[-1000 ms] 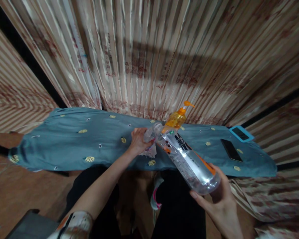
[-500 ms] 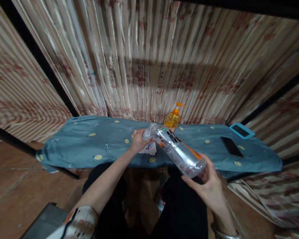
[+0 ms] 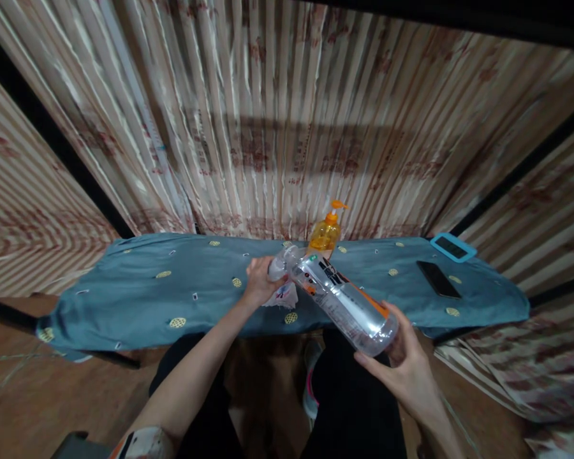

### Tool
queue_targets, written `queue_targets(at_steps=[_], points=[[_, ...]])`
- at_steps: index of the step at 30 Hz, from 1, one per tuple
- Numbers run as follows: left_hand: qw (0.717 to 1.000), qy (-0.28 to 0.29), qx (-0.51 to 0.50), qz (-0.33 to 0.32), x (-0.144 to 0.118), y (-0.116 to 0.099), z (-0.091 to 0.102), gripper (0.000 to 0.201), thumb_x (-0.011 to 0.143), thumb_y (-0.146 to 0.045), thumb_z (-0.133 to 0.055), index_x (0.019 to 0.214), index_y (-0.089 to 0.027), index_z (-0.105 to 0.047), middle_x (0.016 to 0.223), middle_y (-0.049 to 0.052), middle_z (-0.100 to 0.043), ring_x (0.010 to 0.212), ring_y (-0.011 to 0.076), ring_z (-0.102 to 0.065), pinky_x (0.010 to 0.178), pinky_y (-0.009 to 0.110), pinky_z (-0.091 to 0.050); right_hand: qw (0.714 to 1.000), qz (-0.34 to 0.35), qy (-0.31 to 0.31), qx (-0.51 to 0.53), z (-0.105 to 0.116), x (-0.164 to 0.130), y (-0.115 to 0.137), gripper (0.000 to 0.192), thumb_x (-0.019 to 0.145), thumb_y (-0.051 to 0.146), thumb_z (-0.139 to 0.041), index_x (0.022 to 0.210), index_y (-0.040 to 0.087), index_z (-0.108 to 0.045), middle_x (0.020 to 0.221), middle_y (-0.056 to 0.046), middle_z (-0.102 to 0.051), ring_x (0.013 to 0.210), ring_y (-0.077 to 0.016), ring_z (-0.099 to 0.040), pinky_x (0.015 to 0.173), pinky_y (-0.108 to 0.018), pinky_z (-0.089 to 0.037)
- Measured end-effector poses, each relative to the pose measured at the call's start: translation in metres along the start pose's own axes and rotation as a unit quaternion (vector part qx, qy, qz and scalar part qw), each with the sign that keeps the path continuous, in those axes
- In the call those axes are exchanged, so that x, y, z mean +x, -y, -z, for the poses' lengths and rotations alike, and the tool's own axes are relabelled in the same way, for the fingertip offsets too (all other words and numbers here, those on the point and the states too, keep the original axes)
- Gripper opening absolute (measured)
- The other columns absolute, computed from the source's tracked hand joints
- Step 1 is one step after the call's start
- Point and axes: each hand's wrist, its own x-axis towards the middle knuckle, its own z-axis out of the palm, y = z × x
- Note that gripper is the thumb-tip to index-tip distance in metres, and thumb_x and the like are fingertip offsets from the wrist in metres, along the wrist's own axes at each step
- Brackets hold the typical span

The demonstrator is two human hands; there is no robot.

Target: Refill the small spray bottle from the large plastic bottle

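Note:
A large clear plastic bottle (image 3: pixel 344 299) with an orange and black label lies tilted, neck toward the table. My right hand (image 3: pixel 404 363) cups its base. My left hand (image 3: pixel 258 280) grips the neck end, with a crumpled white cloth or tissue (image 3: pixel 283 296) pressed under the fingers. The bottle's mouth is hidden behind my left hand. Both hands hover over the near edge of the blue cloth-covered table (image 3: pixel 138 293).
An orange pump dispenser bottle (image 3: pixel 326 231) stands just behind the clear bottle. A black phone (image 3: pixel 439 279) and a blue-cased device (image 3: pixel 452 247) lie at the table's right end. Striped patterned curtains hang behind and at both sides. My dark-clothed legs are below.
The view shifted a little; the bottle and both hands stay in nearly the same grip, the bottle's base sitting slightly higher and closer to the table than a second ago.

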Motion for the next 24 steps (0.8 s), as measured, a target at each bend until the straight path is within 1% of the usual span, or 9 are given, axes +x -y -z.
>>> queue_targets(at_steps=[3,7,10,13,18,21,24], points=[[1.000,0.001,-0.009,-0.010,0.001,0.004,-0.003,0.041,0.075,-0.037,-0.081,0.110,-0.024,-0.063,0.110,0.004,-0.070,0.113,0.0297,-0.060,0.096,0.046,-0.046,1.000,0.003,-0.005,-0.011,0.003,-0.003,-0.001,0.090,0.068,0.040,-0.088,0.145,0.027,-0.043,0.147,-0.014,-0.056,0.120,-0.0285,-0.068,0.095,-0.039,-0.059],[0.999,-0.020,-0.033,-0.023,0.001,0.008,-0.008,0.039,0.076,-0.042,-0.079,0.106,-0.023,-0.063,0.106,0.005,-0.070,0.108,0.0298,-0.060,0.096,0.047,-0.046,0.999,0.019,-0.017,-0.044,0.007,-0.006,-0.001,0.087,0.069,0.041,-0.087,0.145,0.027,-0.045,0.147,-0.014,-0.056,0.121,-0.0286,-0.067,0.093,-0.037,-0.060],[0.998,-0.032,-0.053,-0.032,0.001,0.010,-0.013,0.040,0.075,-0.042,-0.081,0.106,-0.023,-0.062,0.104,0.005,-0.070,0.105,0.0296,-0.061,0.096,0.047,-0.047,0.995,0.035,-0.023,-0.085,0.009,-0.006,-0.001,0.086,0.070,0.039,-0.087,0.145,0.026,-0.047,0.148,-0.013,-0.055,0.123,-0.0273,-0.066,0.094,-0.035,-0.059],[0.996,-0.054,-0.065,-0.039,0.001,0.014,-0.017,0.042,0.074,-0.041,-0.082,0.105,-0.022,-0.062,0.102,0.005,-0.069,0.103,0.0290,-0.062,0.093,0.045,-0.047,0.991,0.052,-0.023,-0.123,0.010,-0.006,0.000,0.085,0.068,0.037,-0.089,0.143,0.026,-0.049,0.145,-0.011,-0.058,0.125,-0.0257,-0.065,0.096,-0.033,-0.058],[0.991,-0.086,-0.074,-0.066,-0.001,0.019,-0.025,0.042,0.074,-0.037,-0.082,0.106,-0.021,-0.062,0.099,0.005,-0.067,0.103,0.0292,-0.061,0.092,0.044,-0.048,0.985,0.068,-0.054,-0.150,0.003,-0.011,0.006,0.081,0.074,0.045,-0.084,0.145,0.027,-0.049,0.144,-0.008,-0.059,0.122,-0.0233,-0.066,0.089,-0.026,-0.059],[0.991,-0.088,-0.075,-0.069,-0.001,0.019,-0.027,0.040,0.074,-0.036,-0.082,0.105,-0.022,-0.062,0.099,0.005,-0.067,0.102,0.0291,-0.061,0.092,0.045,-0.049,0.983,0.071,-0.063,-0.157,0.000,-0.013,0.008,0.078,0.076,0.049,-0.081,0.145,0.030,-0.051,0.144,-0.005,-0.059,0.122,-0.0221,-0.066,0.088,-0.022,-0.058],[0.992,-0.083,-0.075,-0.064,-0.001,0.019,-0.026,0.039,0.075,-0.036,-0.082,0.105,-0.022,-0.062,0.100,0.006,-0.066,0.103,0.0295,-0.061,0.093,0.046,-0.049,0.983,0.072,-0.064,-0.157,0.001,-0.014,0.006,0.079,0.077,0.050,-0.080,0.146,0.030,-0.050,0.143,-0.004,-0.061,0.122,-0.0231,-0.066,0.089,-0.023,-0.058]])
